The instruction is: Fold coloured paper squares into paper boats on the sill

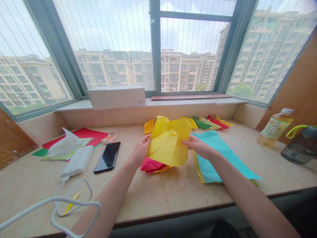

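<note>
While creased yellow paper [169, 143] is pinched by fingers [146, 139] of left hand [142, 147] and right hand [196, 144], folded paper boats [210, 123] are judged finished; cyan sheet [226, 148], seemingly unshaped.

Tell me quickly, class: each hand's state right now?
Left hand: closed, holding yellow paper at its left edge.
Right hand: closed, holding its right edge.

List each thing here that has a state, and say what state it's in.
Left hand: gripping yellow paper
Right hand: gripping yellow paper
Yellow paper: creased, held up
Light-blue paper: creased, lying flat
Green paper piece: folded
Smartphone: screen dark
Power bank: cable plugged in
Drink bottle: capped
Dark water bottle: lid on
White tissue: rumpled
</note>
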The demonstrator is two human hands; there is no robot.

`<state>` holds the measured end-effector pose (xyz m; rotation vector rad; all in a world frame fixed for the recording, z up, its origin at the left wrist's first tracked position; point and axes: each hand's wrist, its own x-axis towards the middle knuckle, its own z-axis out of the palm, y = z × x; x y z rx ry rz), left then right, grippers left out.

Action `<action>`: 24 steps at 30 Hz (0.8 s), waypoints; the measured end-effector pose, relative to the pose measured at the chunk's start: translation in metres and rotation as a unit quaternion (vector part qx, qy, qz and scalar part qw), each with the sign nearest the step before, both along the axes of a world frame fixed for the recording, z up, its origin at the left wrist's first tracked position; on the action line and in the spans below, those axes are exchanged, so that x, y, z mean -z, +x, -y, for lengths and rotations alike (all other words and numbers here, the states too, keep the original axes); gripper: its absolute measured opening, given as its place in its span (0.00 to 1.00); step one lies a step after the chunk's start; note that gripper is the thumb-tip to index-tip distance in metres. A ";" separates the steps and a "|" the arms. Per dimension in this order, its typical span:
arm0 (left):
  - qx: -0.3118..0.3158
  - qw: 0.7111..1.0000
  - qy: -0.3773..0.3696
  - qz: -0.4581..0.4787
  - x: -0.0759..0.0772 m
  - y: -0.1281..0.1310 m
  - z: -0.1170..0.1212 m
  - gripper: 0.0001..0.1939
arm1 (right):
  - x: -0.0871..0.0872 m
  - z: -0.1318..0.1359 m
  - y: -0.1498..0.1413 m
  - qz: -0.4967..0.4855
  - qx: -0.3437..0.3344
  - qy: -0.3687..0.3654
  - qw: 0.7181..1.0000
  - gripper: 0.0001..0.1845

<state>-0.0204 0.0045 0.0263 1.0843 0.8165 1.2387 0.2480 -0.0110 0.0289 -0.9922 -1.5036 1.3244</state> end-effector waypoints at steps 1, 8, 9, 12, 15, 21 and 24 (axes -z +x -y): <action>0.006 1.000 0.005 -0.018 0.001 0.000 0.000 0.16 | -0.001 0.000 -0.001 -0.011 0.011 0.015 1.000 0.19; 0.025 0.995 0.029 -0.091 0.003 0.001 0.002 0.18 | 0.002 -0.010 0.000 -0.118 0.137 -0.011 0.984 0.19; 0.024 0.995 0.031 -0.091 0.003 0.003 0.002 0.18 | 0.002 -0.011 0.001 -0.121 0.147 -0.013 0.982 0.19; 0.018 0.996 0.030 -0.083 0.005 0.006 0.002 0.18 | -0.001 -0.010 0.005 -0.136 0.161 -0.009 0.977 0.20; -0.014 0.999 0.014 -0.044 0.006 0.004 -0.001 0.18 | -0.005 -0.010 0.011 -0.175 0.200 0.025 0.964 0.22; -0.088 0.996 0.001 0.012 0.002 -0.005 -0.008 0.14 | -0.007 -0.016 0.017 -0.214 0.260 0.020 0.942 0.17; -0.062 0.998 -0.027 0.007 -0.003 -0.007 -0.005 0.15 | -0.006 -0.020 0.022 -0.232 0.272 0.007 0.934 0.14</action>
